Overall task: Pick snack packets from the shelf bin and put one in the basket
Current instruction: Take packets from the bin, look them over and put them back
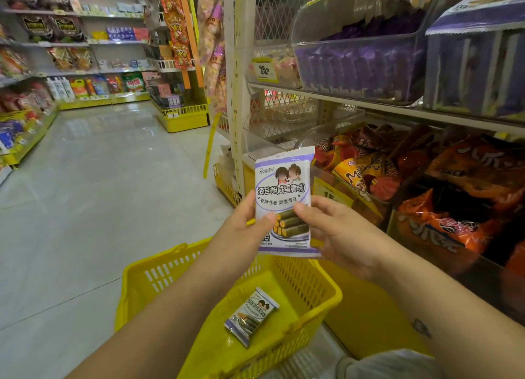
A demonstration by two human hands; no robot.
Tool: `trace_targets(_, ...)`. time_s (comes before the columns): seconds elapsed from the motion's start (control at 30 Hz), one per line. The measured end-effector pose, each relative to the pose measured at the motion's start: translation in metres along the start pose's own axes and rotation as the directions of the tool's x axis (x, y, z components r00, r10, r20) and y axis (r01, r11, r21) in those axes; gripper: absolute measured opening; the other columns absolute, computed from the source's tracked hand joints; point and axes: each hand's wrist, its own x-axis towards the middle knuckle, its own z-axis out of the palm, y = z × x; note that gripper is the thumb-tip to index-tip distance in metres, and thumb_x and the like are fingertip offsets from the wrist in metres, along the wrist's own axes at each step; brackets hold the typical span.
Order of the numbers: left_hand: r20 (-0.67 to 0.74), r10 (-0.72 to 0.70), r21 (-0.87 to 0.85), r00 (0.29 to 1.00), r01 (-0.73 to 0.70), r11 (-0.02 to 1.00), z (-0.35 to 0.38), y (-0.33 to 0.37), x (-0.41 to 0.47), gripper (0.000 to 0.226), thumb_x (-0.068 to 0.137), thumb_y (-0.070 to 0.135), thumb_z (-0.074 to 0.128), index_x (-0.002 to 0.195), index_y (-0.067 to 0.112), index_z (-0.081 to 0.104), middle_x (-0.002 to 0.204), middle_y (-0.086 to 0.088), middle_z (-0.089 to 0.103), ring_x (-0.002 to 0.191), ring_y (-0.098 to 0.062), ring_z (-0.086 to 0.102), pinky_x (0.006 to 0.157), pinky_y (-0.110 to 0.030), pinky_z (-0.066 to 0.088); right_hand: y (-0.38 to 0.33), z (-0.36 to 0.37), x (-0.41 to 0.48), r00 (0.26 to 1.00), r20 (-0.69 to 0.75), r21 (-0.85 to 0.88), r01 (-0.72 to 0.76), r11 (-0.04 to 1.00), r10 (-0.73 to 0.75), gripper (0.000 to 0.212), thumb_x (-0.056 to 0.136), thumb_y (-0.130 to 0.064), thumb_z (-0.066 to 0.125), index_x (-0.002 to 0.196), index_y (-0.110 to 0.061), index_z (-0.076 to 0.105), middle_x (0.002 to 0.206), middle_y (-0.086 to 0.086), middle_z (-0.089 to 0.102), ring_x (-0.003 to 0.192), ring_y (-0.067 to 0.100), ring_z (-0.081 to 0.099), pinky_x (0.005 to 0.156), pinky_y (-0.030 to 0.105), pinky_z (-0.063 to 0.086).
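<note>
A glossy, flat white-and-purple snack packet (284, 185) is pinched upright by thumb and curled fingers of left hand (245, 227) and right hand (336, 236), held above the yellow slatted plastic basket (159, 273), where a second packet (251, 316) is lying.

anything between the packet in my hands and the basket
Nothing visible does. The held packet, pinched by the left hand and right hand, hangs over the open yellow basket; a second packet lies on its floor with room beside it.
</note>
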Motion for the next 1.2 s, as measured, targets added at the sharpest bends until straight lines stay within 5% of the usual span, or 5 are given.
trace_targets(0.13,0.077,-0.08,-0.206,0.994,0.094,0.974,0.013,-0.003,0.0,0.098,0.071,0.065,0.069,0.151,0.044,0.018,0.143,0.006,0.052,0.131,-0.019,0.051,0.11,-0.053,0.039,0.001,0.012,-0.002,0.989,0.129,-0.072,0.083,0.994,-0.073,0.036,0.093,-0.035,0.048,0.123,-0.02,0.062,0.118,0.002,0.069,0.109,0.018,0.066,0.086,0.041,0.057)
trace_targets(0.5,0.195,0.053,-0.432,0.979,0.037,0.901,0.001,0.004,0.0,0.05,0.09,0.017,0.051,0.139,0.019,0.046,0.13,-0.008,0.064,0.119,-0.029,0.061,0.096,-0.048,0.053,0.002,-0.005,0.007,0.976,-0.116,-0.191,0.159,0.969,-0.184,0.049,0.092,-0.02,0.06,0.138,-0.025,0.046,0.118,-0.002,0.067,0.109,0.016,0.064,0.099,0.045,0.049)
trace_targets(0.87,-0.011,0.134,-0.237,0.991,-0.133,0.962,-0.008,-0.008,0.013,0.061,0.099,0.001,0.046,0.146,0.038,0.035,0.119,0.005,0.069,0.108,-0.014,0.068,0.076,-0.032,0.059,-0.003,0.001,-0.002,0.934,0.017,-0.292,0.346,0.892,-0.357,0.052,0.092,-0.004,0.057,0.132,-0.035,0.046,0.098,-0.005,0.069,0.099,0.015,0.068,0.079,0.033,0.059)
trace_targets(1.03,0.004,0.059,-0.399,0.998,-0.053,0.916,-0.013,-0.009,0.015,0.046,0.101,0.009,0.04,0.139,0.034,0.047,0.125,-0.003,0.068,0.11,-0.02,0.067,0.073,-0.033,0.059,-0.006,0.011,-0.008,0.909,0.113,-0.314,0.415,0.854,-0.401,0.072,0.089,0.006,0.058,0.14,-0.041,0.038,0.117,-0.005,0.067,0.1,0.031,0.063,0.088,0.044,0.056)
trace_targets(1.2,0.007,-0.022,-0.548,1.0,0.022,0.836,-0.018,-0.007,0.017,0.046,0.101,0.008,0.039,0.141,0.03,0.048,0.127,-0.008,0.066,0.111,-0.026,0.066,0.071,-0.038,0.059,-0.007,0.015,-0.011,0.905,0.207,-0.293,0.421,0.859,-0.372,0.08,0.084,0.015,0.06,0.13,-0.048,0.039,0.125,-0.022,0.063,0.088,0.007,0.06,0.083,0.028,0.055)
